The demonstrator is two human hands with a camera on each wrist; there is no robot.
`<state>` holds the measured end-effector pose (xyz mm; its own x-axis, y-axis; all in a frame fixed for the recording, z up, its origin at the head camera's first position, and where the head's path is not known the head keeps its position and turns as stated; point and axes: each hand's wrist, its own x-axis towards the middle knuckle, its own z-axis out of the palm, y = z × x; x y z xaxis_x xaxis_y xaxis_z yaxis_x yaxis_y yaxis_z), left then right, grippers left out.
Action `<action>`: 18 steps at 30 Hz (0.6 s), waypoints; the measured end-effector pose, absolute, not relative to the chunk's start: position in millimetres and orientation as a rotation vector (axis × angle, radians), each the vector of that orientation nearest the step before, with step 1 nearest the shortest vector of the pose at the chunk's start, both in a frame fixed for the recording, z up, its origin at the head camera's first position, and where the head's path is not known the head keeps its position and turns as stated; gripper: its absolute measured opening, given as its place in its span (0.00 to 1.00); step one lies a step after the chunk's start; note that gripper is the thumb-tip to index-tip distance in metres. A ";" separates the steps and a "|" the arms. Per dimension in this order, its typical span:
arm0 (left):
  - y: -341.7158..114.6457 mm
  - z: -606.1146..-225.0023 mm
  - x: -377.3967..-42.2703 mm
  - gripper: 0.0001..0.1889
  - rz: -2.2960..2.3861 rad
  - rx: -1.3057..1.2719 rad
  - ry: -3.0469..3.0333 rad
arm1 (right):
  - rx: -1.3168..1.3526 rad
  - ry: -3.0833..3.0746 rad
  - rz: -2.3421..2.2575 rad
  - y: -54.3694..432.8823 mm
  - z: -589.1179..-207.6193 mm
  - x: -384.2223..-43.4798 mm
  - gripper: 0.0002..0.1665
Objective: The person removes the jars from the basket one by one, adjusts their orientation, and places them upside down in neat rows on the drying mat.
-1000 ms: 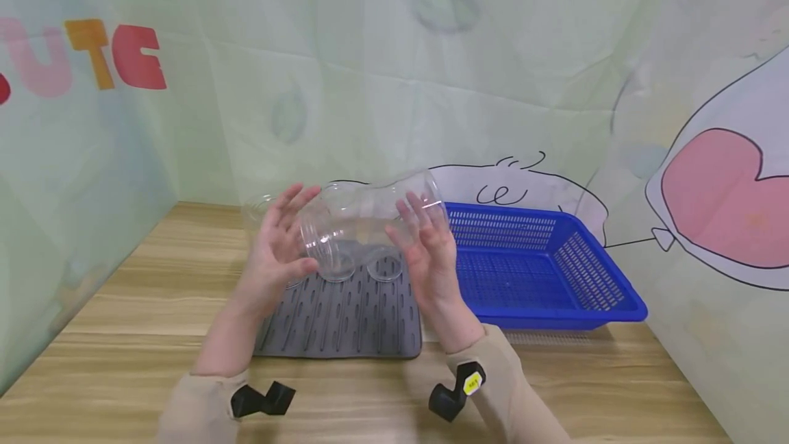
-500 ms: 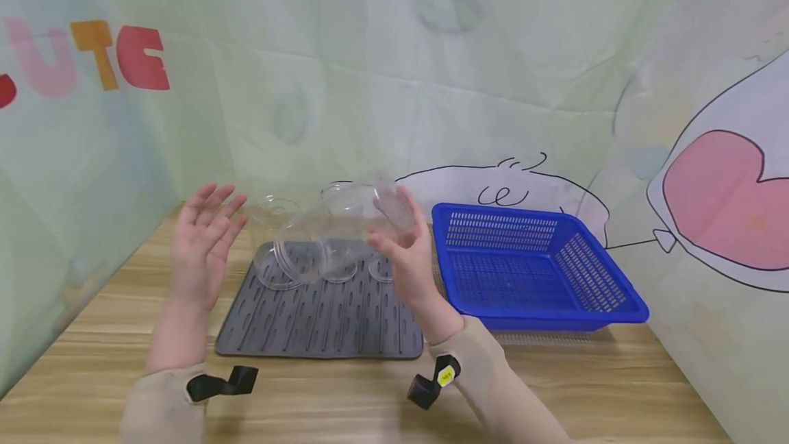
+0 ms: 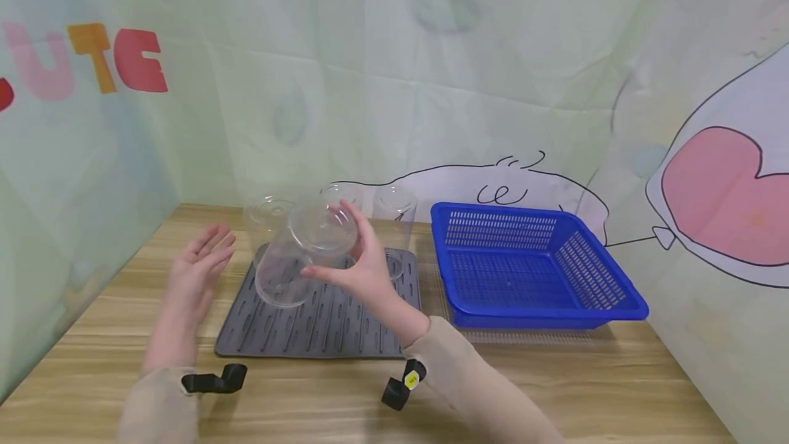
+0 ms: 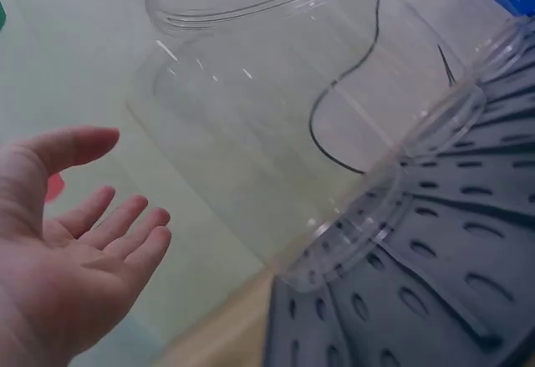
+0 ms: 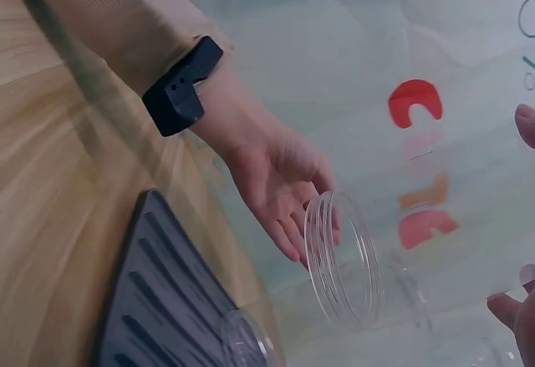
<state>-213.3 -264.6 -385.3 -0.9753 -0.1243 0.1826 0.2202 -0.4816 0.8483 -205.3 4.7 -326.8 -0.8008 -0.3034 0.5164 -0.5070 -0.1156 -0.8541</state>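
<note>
My right hand [image 3: 366, 267] grips a clear, wide-mouthed jar [image 3: 280, 273] near its upper end. The jar is tilted over the grey ridged mat [image 3: 308, 334], its other end slanting down to the left. In the right wrist view the jar's threaded rim [image 5: 344, 258] overlaps the left hand, and some right fingers [image 5: 508, 308] show at the edge. My left hand [image 3: 196, 273] hangs to the left of the mat with nothing in it. In the left wrist view its fingers are loosely extended, palm showing, beside a clear jar [image 4: 234, 141] on the mat.
Three other clear jars stand along the back of the mat, including a back-left jar [image 3: 255, 228] and a right jar [image 3: 396, 221]. A blue perforated basket [image 3: 548, 317] sits at the right on the wooden table [image 3: 296, 396]. A printed curtain [image 3: 370, 101] hangs behind.
The left hand has come away from the jar and dropped back to the left. The right hand has carried the jar leftward and turned it from lying sideways to steeply tilted.
</note>
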 end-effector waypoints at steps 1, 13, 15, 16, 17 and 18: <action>-265.9 -389.1 -214.8 0.40 -2.554 -0.114 -1.496 | 0.911 -2.006 2.039 2.3 -328.5 -204.7 0.58; -270.0 -419.8 -225.2 0.39 -2.518 0.082 -1.795 | 0.858 -2.242 1.884 -23.1 -355.9 -203.9 0.61; -269.6 -422.5 -226.6 0.39 -2.509 0.126 -1.854 | 0.843 -2.280 1.864 -25.6 -359.4 -204.6 0.61; -269.2 -423.7 -227.1 0.38 -2.498 0.139 -1.887 | 0.830 -2.299 1.855 -26.7 -361.2 -205.1 0.62; -268.7 -424.9 -227.4 0.38 -2.501 0.149 -1.898 | 0.814 -2.316 1.848 -27.5 -362.8 -205.6 0.62; -268.6 -426.5 -228.1 0.38 -2.490 0.155 -1.923 | 0.801 -2.327 1.847 -28.3 -364.1 -206.1 0.62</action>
